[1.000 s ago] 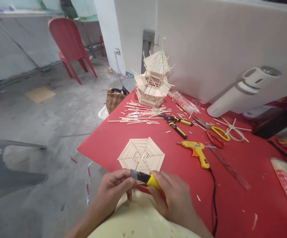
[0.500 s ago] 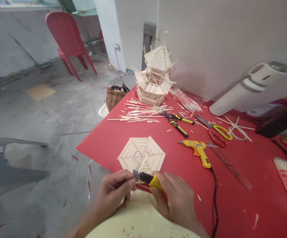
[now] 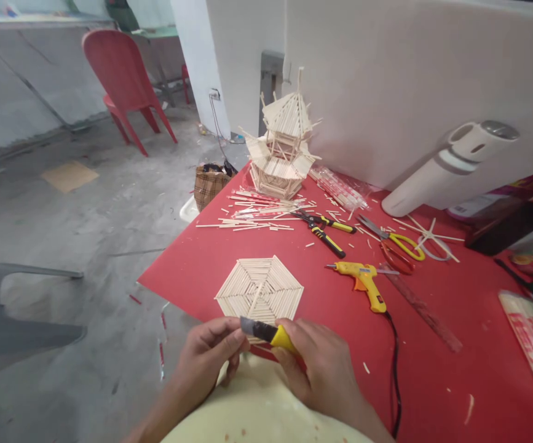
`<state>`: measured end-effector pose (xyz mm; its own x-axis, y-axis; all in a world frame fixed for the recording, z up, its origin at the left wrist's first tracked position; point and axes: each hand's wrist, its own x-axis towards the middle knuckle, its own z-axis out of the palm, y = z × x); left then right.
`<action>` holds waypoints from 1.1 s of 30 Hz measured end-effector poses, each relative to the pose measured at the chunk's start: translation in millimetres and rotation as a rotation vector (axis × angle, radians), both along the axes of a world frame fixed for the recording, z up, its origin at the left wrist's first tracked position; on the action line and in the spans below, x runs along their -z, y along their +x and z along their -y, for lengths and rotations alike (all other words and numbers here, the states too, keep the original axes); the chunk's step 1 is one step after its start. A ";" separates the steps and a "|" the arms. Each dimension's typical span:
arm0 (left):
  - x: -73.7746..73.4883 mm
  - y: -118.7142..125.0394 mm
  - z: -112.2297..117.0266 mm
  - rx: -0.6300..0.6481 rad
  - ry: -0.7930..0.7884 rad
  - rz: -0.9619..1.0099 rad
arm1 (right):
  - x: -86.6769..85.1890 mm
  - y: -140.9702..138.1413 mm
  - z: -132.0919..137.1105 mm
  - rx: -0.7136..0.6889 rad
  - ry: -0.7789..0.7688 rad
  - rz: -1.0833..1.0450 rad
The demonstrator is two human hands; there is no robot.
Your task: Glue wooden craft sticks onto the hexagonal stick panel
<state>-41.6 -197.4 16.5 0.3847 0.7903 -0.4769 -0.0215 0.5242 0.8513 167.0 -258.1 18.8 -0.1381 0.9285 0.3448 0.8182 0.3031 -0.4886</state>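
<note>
My right hand [image 3: 319, 363] is closed around the yellow handle of a utility knife [image 3: 266, 332], its wide blade pointing left. The fingers of my left hand [image 3: 213, 351] are pinched together at the blade's tip. A thin wooden stick [image 3: 256, 298] reaches up from behind the blade and seems held in that pinch; its lower end is hidden. Just beyond both hands, a flat hexagonal panel of wooden sticks [image 3: 233, 286] lies on the red table [image 3: 183, 264], its near edge partly covered by the hands and knife.
A stick-built pagoda [image 3: 280, 154] stands at the back, loose sticks [image 3: 252, 215] before it. Pliers [image 3: 324, 234], scissors [image 3: 395, 237], a yellow glue gun [image 3: 363, 283] with a cord, and a white flask [image 3: 450, 166] are to the right. A red chair [image 3: 121, 80] stands at far left.
The stick's upper end has shifted left across the panel. Knife and both hands appear slightly further left, while the whole view has also shifted a little.
</note>
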 end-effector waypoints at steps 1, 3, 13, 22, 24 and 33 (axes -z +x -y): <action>-1.7 0.7 -0.2 0.006 0.006 0.010 | 0.2 -0.4 -0.4 -0.004 -0.006 0.010; -6.0 0.8 -0.1 0.024 0.020 0.006 | 1.0 -0.8 0.0 0.004 -0.007 0.027; -7.9 -9.2 6.9 0.039 0.104 -0.129 | -0.8 -4.7 6.4 0.160 0.073 0.095; -14.9 -19.8 17.0 0.012 0.052 -0.155 | 4.0 20.4 8.4 0.591 0.097 0.160; -12.9 -22.0 16.3 -0.001 0.027 -0.149 | -0.9 33.9 9.2 0.737 0.086 0.179; -9.7 -4.3 -9.3 -0.098 -0.116 0.072 | 3.2 204.4 58.1 1.295 -0.070 0.391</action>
<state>-45.9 -188.1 26.2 0.3447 0.7669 -0.5414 -0.1362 0.6115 0.7795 371.4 -316.3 15.6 0.7639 0.4796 0.4318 0.5828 -0.8000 -0.1426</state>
